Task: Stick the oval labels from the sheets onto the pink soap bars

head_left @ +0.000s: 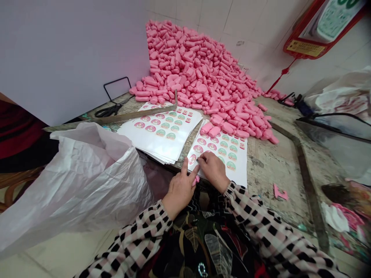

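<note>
My left hand (180, 189) is at the near edge of the table, index finger stretched toward the sticker sheet. Its lower fingers are closed on a small pink bottle (196, 180), mostly hidden by the hand. At the left edge of the sticker sheet (240, 173), my right hand (213, 168) has thumb and forefinger pinched together beside a round pink sticker (192, 159). Whether a sticker is between those fingertips is too small to make out. The sheet carries rows of pink and green labels, and some pink bottles lie on its far end.
A large heap of pink bottles (191, 65) rises against the wall. Left of my hands lie a stack of sticker sheets (162, 144), a metal bar (139, 114) and black scissors (108, 111). A white plastic bag (101, 181) hangs at the left; a pink scrap (280, 192) lies right.
</note>
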`<state>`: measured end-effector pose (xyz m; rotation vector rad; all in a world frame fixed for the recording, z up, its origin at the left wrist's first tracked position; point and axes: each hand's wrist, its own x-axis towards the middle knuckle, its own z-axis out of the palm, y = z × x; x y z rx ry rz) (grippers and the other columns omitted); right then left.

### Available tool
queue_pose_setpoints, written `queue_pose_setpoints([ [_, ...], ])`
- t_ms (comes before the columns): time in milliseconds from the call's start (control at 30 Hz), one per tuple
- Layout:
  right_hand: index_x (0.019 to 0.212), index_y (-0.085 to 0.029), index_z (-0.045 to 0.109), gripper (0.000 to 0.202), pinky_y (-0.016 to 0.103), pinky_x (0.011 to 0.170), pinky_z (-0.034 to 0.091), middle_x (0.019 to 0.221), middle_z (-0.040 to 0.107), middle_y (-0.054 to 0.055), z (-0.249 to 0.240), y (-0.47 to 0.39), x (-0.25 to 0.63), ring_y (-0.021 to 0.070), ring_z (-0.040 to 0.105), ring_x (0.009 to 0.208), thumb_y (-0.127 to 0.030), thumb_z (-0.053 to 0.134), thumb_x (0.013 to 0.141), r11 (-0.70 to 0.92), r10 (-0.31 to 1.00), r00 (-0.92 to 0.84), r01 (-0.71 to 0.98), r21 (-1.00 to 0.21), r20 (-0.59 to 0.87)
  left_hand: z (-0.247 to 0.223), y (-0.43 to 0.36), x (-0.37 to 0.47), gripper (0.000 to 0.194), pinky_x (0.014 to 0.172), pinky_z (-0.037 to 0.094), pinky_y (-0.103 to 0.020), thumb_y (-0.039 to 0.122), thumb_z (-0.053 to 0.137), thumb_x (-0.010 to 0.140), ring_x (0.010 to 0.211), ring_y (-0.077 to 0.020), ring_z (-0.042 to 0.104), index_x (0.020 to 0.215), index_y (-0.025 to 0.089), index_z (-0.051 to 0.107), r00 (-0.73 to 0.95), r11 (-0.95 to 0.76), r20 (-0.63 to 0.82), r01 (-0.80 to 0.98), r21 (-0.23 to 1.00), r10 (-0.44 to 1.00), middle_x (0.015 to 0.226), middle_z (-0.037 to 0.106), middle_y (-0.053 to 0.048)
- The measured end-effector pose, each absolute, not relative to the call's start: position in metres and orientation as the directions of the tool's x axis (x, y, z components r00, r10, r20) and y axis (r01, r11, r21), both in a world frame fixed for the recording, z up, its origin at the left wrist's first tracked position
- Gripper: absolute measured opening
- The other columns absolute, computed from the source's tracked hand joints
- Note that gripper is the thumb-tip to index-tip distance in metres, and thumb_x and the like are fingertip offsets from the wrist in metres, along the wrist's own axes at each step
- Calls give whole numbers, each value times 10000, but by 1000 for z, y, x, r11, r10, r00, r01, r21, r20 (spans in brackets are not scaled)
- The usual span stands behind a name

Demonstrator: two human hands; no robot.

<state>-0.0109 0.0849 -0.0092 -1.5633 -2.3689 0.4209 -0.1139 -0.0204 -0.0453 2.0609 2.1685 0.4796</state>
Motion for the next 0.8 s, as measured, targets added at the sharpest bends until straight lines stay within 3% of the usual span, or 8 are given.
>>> queue_pose_setpoints([
  [300, 833, -218, 585, 238, 247, 601, 319, 825, 611, 20, -16, 87, -17, 145, 541, 731, -387, 419, 846, 285, 953, -300, 862, -418, 32, -47, -20, -114, 505, 773, 458, -352, 298, 403, 875, 886, -199, 587, 1364, 339, 284, -88, 49, 124, 955, 294, 988, 1471, 132, -119],
  [533, 884, -220, 573, 257, 261, 615, 307, 912, 582, 35, -10, 80, -17, 154, 536, 797, -343, 348, 893, 446, 891, -412, 872, -201, 189, -46, -20, -114, 532, 771, 460, -348, 292, 424, 864, 880, -198, 591, 1369, 338, 266, -80, 47, 113, 964, 263, 990, 1474, 123, -117],
  [800, 838, -218, 605, 247, 251, 592, 315, 850, 618, 17, -11, 84, -12, 143, 537, 720, -384, 422, 847, 327, 934, -356, 864, -383, -6, -45, -20, -114, 548, 783, 458, -354, 283, 430, 858, 913, -208, 585, 1374, 333, 251, -77, 45, 100, 957, 285, 992, 1471, 134, -123],
])
